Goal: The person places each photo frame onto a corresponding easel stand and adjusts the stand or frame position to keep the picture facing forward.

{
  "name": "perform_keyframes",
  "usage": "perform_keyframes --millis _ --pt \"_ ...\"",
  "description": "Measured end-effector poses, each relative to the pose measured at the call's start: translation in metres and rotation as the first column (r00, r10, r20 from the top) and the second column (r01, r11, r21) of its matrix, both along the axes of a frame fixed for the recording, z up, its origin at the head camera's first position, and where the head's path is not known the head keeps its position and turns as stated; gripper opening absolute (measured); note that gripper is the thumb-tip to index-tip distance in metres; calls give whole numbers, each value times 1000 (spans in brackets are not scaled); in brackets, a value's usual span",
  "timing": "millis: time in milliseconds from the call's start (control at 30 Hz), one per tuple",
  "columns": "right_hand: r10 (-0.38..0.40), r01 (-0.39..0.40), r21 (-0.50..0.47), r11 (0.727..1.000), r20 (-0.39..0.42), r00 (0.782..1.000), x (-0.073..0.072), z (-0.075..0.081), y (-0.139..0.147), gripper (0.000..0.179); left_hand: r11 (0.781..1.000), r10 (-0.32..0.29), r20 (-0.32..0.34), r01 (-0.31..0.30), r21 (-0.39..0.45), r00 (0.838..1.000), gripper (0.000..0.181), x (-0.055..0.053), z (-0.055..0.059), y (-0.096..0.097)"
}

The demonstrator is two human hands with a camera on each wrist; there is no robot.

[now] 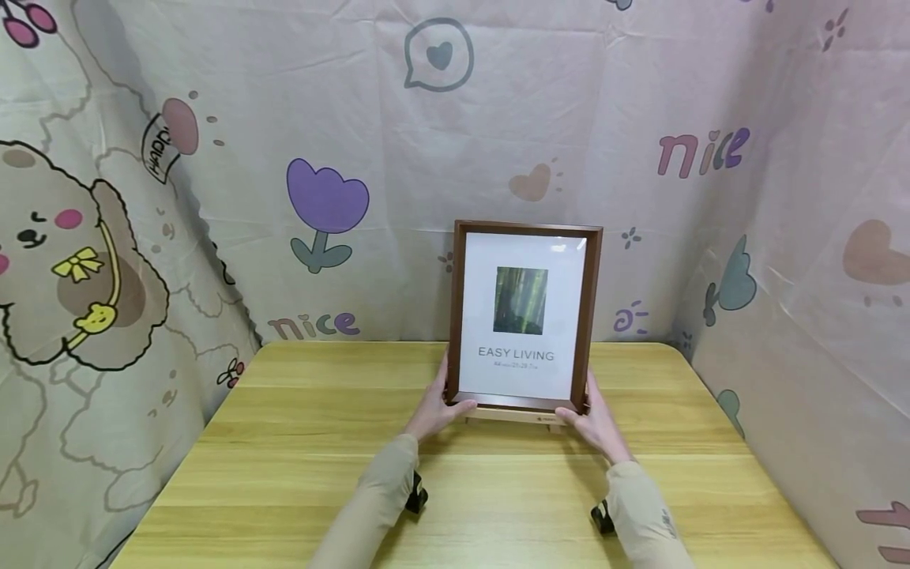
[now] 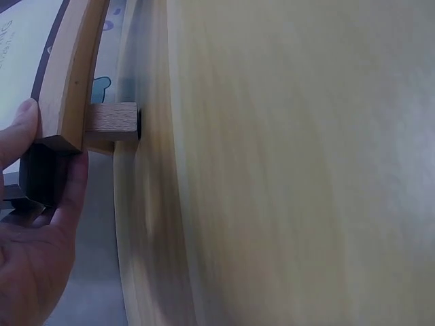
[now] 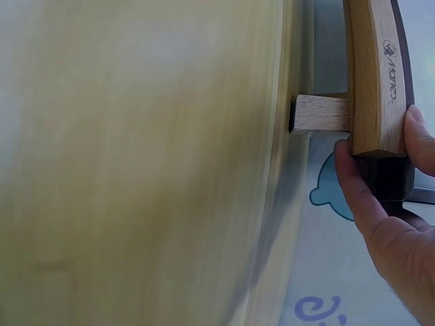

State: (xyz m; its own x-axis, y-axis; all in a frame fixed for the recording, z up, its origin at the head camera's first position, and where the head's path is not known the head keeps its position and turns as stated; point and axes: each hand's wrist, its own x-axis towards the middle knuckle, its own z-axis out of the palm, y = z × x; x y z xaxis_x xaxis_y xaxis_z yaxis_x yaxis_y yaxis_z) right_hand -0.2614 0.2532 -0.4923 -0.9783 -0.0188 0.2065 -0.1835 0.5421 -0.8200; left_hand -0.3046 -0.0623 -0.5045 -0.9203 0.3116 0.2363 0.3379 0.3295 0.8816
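Note:
An upright picture frame (image 1: 522, 316) with a brown border stands near the back of the table, its print reading "EASY LIVING". Under its lower edge runs the light wooden ledge of a stand (image 1: 515, 416), whose short square foot (image 2: 114, 121) meets the table. My left hand (image 1: 435, 412) grips the frame's lower left corner, thumb in front and fingers along the side. At the lower right corner, my right hand (image 1: 599, 423) holds on the same way. Branding marks the ledge (image 3: 374, 78) in the right wrist view. The frame hides most of the stand.
The wooden table (image 1: 320, 474) reaches back to a patterned cloth backdrop (image 1: 398, 158), with more cloth hanging at the left and right sides. Dark wrist devices (image 1: 416, 494) hang under both sleeves.

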Motion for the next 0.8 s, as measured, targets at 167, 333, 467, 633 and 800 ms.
perform_keyframes --millis 167,333,467,633,800 --pt "2 -2 5 1000 -1 1000 -1 1 -6 106 1000 17 20 -17 -5 1000 114 2 0 -6" --pt "2 -2 19 1000 6 1000 -3 1 -10 106 999 39 31 -38 -14 999 113 3 0 -11" --pt "1 -2 22 1000 18 1000 -3 2 -14 107 999 37 6 -37 -3 999 114 3 -1 -15" --pt "5 -5 7 1000 17 1000 -5 1 -20 107 999 47 5 -47 9 999 114 4 0 -19" --pt "7 -7 -7 1000 23 1000 -7 0 -25 107 997 74 22 -73 -25 997 116 5 -1 -24"
